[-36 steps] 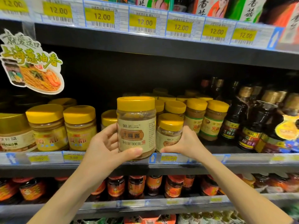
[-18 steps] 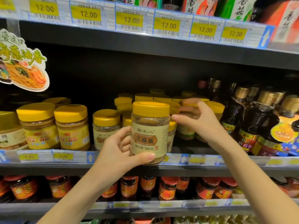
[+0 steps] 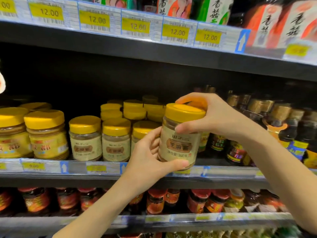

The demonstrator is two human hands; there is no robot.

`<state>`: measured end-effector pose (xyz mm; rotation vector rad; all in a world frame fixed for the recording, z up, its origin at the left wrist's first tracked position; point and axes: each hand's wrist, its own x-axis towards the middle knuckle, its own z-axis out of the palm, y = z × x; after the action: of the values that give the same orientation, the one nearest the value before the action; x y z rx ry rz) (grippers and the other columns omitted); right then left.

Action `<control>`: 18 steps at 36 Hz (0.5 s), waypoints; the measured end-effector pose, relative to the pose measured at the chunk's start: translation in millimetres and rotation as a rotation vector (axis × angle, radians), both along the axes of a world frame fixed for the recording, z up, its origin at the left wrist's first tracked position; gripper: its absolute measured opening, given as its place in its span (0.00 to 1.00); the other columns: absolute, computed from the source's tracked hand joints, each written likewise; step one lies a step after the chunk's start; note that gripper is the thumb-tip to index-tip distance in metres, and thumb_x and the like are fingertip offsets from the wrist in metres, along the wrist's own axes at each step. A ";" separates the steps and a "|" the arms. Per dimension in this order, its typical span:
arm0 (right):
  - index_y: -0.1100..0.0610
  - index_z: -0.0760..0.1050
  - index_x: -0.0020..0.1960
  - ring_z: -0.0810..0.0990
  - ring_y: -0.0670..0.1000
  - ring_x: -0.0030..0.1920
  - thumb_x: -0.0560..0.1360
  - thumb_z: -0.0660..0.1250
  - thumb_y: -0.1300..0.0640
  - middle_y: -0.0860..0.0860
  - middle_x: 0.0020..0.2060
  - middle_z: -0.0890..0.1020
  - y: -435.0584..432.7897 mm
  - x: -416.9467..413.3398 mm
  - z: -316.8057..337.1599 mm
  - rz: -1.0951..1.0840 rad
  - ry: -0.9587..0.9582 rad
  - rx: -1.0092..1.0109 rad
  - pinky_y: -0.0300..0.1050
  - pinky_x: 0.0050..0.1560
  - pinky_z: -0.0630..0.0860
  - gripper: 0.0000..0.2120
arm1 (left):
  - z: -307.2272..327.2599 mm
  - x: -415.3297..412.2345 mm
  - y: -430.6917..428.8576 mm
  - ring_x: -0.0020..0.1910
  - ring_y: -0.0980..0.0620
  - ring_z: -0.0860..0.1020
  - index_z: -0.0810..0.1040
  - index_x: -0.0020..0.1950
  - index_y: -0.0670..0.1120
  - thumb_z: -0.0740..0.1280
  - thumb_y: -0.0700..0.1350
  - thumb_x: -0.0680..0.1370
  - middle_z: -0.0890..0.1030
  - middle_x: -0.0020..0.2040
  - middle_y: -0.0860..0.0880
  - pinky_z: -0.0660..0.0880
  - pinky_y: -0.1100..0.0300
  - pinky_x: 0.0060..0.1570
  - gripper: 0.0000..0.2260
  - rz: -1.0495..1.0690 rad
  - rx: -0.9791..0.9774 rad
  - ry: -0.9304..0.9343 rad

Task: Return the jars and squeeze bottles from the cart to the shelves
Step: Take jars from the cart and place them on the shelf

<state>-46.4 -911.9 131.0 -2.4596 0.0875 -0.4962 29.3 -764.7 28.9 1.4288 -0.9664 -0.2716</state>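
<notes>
I hold a clear jar of sesame paste [image 3: 180, 143] with a yellow lid and a beige label, upright in front of the middle shelf [image 3: 103, 169]. My left hand [image 3: 151, 157] cups its lower left side, thumb across the bottom front. My right hand [image 3: 211, 117] grips its upper right, fingers over the lid's back edge and thumb on the shoulder. The jar hangs at the shelf's front edge, to the right of a row of matching jars [image 3: 116, 140].
Larger yellow-lidded jars [image 3: 46, 134] stand at the left of the same shelf, dark sauce bottles [image 3: 283, 127] at the right. Red-lidded chilli jars [image 3: 154, 201] fill the shelf below. The upper shelf edge [image 3: 137, 28] carries 12.00 price tags.
My right hand came off the jars on the shelf and took hold of the top of the jar in my left hand. The jar has shifted right along the shelf front.
</notes>
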 end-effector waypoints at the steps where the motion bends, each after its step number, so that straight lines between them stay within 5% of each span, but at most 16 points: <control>1: 0.46 0.74 0.58 0.78 0.45 0.53 0.53 0.76 0.40 0.44 0.52 0.78 -2.0 -1.1 -0.9 0.007 -0.006 0.003 0.43 0.49 0.78 0.35 | -0.6 -0.5 -0.9 0.54 0.67 0.78 0.68 0.65 0.55 0.78 0.46 0.57 0.79 0.54 0.60 0.74 0.73 0.47 0.38 0.006 0.003 -0.018; 6: 0.44 0.76 0.55 0.78 0.44 0.53 0.51 0.73 0.36 0.43 0.51 0.79 -10.6 -3.9 0.0 0.052 -0.031 0.004 0.43 0.50 0.80 0.33 | 0.8 -5.7 -1.0 0.57 0.74 0.72 0.64 0.67 0.58 0.77 0.51 0.64 0.74 0.56 0.68 0.70 0.78 0.49 0.36 0.053 0.050 -0.218; 12: 0.43 0.76 0.54 0.79 0.45 0.53 0.50 0.74 0.37 0.43 0.51 0.80 -18.6 1.0 10.0 0.112 -0.058 -0.004 0.46 0.51 0.79 0.33 | -3.7 0.8 7.7 0.68 0.68 0.64 0.50 0.75 0.59 0.66 0.67 0.67 0.65 0.70 0.65 0.69 0.59 0.66 0.42 0.142 0.198 -0.515; 18: 0.42 0.74 0.53 0.78 0.46 0.54 0.48 0.74 0.38 0.44 0.53 0.79 -36.3 16.4 8.7 0.104 -0.076 0.048 0.42 0.49 0.78 0.34 | -28.7 13.7 40.5 0.71 0.70 0.54 0.52 0.72 0.66 0.57 0.71 0.69 0.55 0.73 0.67 0.59 0.61 0.71 0.33 0.286 0.360 -0.680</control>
<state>-30.0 -948.2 139.8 -2.3814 -0.0586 -0.5353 43.0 -724.2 0.1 2.0298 -1.2742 0.2922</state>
